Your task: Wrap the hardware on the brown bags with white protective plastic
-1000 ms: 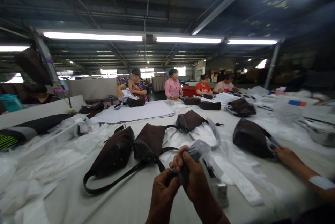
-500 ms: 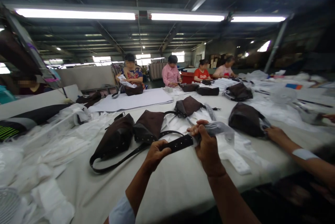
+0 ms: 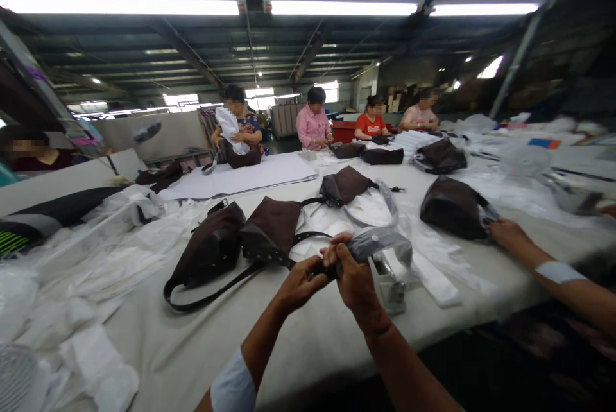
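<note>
My left hand [image 3: 302, 283] is closed on the dark strap [image 3: 331, 269] of a handbag. My right hand [image 3: 355, 278] grips the same strap close beside it, where a clear plastic sleeve [image 3: 385, 240] covers it and curves off to the right. Just beyond my hands sits a dark brown handbag [image 3: 272, 227] with metal studs along its edge. Left of it leans another brown handbag [image 3: 209, 248], its strap looped on the table. Behind them lies a third bag [image 3: 347, 185].
A co-worker's hand [image 3: 510, 235] at right touches a brown bag [image 3: 450, 206]. White wrapping [image 3: 96, 271] is heaped along the left of the pale table [image 3: 192, 354]. White sheets [image 3: 436, 277] lie right of my hands. Several people work across the table.
My hands have come closer together; the right one slid left along the strap, and less bare strap shows between them. The plastic sleeve now arches down to the right. My view tilted slightly.
</note>
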Available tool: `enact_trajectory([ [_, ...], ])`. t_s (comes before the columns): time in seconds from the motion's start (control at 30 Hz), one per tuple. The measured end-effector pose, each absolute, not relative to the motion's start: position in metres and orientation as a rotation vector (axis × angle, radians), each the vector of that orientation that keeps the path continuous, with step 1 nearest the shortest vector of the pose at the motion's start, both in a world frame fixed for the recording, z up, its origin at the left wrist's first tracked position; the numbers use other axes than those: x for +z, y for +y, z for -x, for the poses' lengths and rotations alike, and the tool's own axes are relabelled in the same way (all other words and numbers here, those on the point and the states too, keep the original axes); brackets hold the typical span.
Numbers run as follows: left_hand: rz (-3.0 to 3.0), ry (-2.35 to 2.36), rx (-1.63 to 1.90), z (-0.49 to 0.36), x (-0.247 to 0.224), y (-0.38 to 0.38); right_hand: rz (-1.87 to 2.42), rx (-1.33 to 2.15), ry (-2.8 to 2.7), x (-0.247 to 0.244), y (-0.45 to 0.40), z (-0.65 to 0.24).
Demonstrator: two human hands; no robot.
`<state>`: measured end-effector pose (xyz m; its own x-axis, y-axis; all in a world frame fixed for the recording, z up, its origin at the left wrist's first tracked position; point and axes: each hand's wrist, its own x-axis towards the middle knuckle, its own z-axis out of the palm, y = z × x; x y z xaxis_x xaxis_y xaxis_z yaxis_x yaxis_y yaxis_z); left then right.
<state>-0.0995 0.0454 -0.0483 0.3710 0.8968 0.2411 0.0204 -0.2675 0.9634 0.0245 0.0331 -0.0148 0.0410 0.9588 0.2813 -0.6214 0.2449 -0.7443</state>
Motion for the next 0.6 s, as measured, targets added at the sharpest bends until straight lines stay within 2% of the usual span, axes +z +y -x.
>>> enact_trajectory([
  [0.13, -1.643, 0.907, 0.867, 0.123, -0.056, 0.061, 0.454, 1.283, -0.825, -0.014, 0.039, -0.037],
  [0.43, -1.516, 1.105, 1.028, 0.137, -0.051, 0.023, 0.365, 1.477, -0.336, -0.053, 0.049, -0.008],
  [0.6, -1.478, 1.21, 1.1, 0.129, -0.049, 0.008, 0.363, 1.536, -0.258, -0.063, 0.043, 0.012],
])
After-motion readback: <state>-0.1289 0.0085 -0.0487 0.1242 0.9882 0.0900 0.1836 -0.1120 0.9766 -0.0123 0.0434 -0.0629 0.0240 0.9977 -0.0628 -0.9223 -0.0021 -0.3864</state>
